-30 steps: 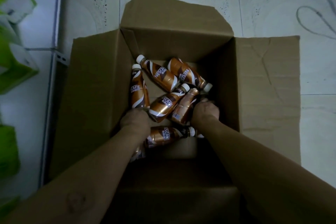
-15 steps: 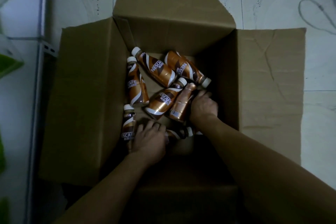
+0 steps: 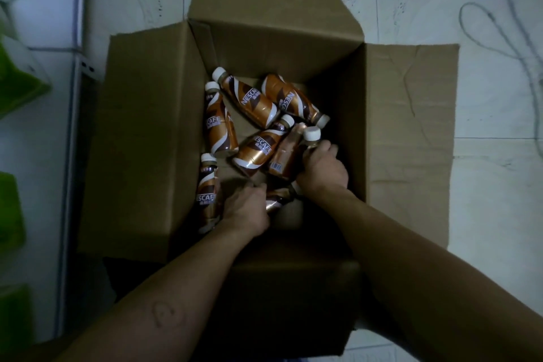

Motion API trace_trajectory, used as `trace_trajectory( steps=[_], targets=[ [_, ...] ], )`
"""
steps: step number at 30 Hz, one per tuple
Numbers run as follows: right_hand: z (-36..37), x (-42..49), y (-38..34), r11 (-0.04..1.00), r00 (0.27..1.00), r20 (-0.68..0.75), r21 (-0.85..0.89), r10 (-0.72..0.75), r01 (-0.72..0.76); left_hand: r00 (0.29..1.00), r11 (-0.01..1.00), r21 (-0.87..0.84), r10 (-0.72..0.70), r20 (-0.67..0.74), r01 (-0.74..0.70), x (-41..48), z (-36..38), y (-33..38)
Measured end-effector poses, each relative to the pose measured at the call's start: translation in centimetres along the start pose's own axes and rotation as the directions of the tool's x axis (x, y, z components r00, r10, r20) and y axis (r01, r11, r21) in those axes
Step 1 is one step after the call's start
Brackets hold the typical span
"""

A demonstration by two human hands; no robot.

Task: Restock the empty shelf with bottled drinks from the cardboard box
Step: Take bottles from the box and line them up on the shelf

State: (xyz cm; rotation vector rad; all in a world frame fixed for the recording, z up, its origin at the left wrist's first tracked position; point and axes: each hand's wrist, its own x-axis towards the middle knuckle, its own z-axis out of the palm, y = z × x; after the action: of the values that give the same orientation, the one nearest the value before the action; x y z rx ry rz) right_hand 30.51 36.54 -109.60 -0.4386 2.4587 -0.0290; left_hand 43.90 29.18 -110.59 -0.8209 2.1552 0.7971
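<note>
An open cardboard box (image 3: 147, 141) sits on the tiled floor with several brown coffee bottles lying loose inside. My right hand (image 3: 321, 169) is down in the box at its right side, gripping a bottle (image 3: 311, 137) by the neck, white cap pointing up. My left hand (image 3: 245, 210) is at the near side, fingers curled over a bottle (image 3: 277, 200) that lies mostly hidden under it. Another bottle (image 3: 207, 194) lies just left of my left hand. Three more bottles (image 3: 252, 101) lie crossed toward the far wall.
A white shelf frame (image 3: 78, 73) runs along the left edge, with green packages (image 3: 17, 82) beside it. A thin cable (image 3: 499, 38) loops over the floor at the right. The box's flaps are folded out on all sides.
My right hand has closed on a bottle and tipped its capped end up. My left hand's fingers, spread half a second ago, are now curled over the near bottle.
</note>
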Motion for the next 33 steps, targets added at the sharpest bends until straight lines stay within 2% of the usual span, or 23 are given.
trace_trajectory(
  steps=[4,8,11,14,17,20,25,29,33],
  targets=[
    [-2.5,-2.4,0.7,0.945,0.997,-0.078,0.328,0.009,0.017,0.997,0.989,-0.145,-0.041,-0.073,0.030,-1.9,-1.9,0.1],
    [-5.8,-5.5,-0.3,0.857,0.983,-0.183,0.502,-0.022,0.113,0.977,0.925,-0.376,-0.133,-0.168,0.061,-4.7,-5.5,0.4],
    [-9.3,-8.1,-0.9,0.838,0.976,-0.208,0.519,-0.069,0.170,0.957,0.866,-0.498,-0.109,-0.268,-0.041,-7.8,-9.3,0.9],
    [-13.8,-11.9,-1.7,0.838,0.962,-0.218,0.484,-0.165,0.254,0.913,0.808,-0.564,-0.089,-0.399,-0.168,-11.8,-13.5,1.7],
    [-18.3,-16.5,-2.5,0.812,0.923,-0.286,0.453,-0.259,0.368,0.868,0.752,-0.593,-0.058,-0.492,-0.286,-17.1,-17.5,3.3],
    [-22.5,-21.1,-3.3,0.789,0.878,-0.357,0.413,-0.319,0.454,0.803,0.723,-0.558,-0.008,-0.597,-0.408,-22.8,-21.0,4.5],
    [-29.0,-30.5,-4.1,0.725,0.751,-0.504,0.305,-0.427,0.617,0.623,0.724,-0.389,0.070,-0.779,-0.569,-33.8,-25.2,5.9],
    [-33.1,-37.7,-4.5,0.626,0.638,-0.624,0.289,-0.451,0.725,0.500,0.704,-0.276,0.129,-0.856,-0.654,-42.7,-27.1,6.4],
    [-36.2,-43.8,-5.4,0.517,0.535,-0.684,0.262,-0.496,0.815,0.362,0.687,-0.166,0.152,-0.920,-0.708,-50.5,-28.4,6.0]
  ],
)
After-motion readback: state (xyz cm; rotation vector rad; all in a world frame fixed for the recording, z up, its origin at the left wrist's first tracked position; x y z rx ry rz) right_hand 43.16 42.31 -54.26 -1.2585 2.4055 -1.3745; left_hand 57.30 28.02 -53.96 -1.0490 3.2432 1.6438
